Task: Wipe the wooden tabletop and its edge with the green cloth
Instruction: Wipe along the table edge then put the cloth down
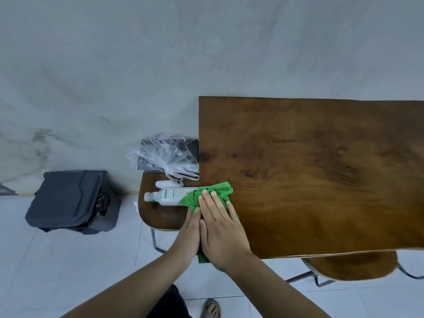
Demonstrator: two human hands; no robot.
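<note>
Wooden tabletop [321,180], left edge | right hand [223,230] flat, fingers straight, pressing green cloth [220,189] | left hand [191,228] alongside, fingers straight on cloth | bottle [165,195] just left of cloth

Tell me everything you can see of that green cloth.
The cloth is bright green, soft-looking fabric, bunched into creases. It lies over the left edge of the table, near the front corner, one end hanging below. Both hands press it, left hand and right hand side by side, fingers straight.
</note>
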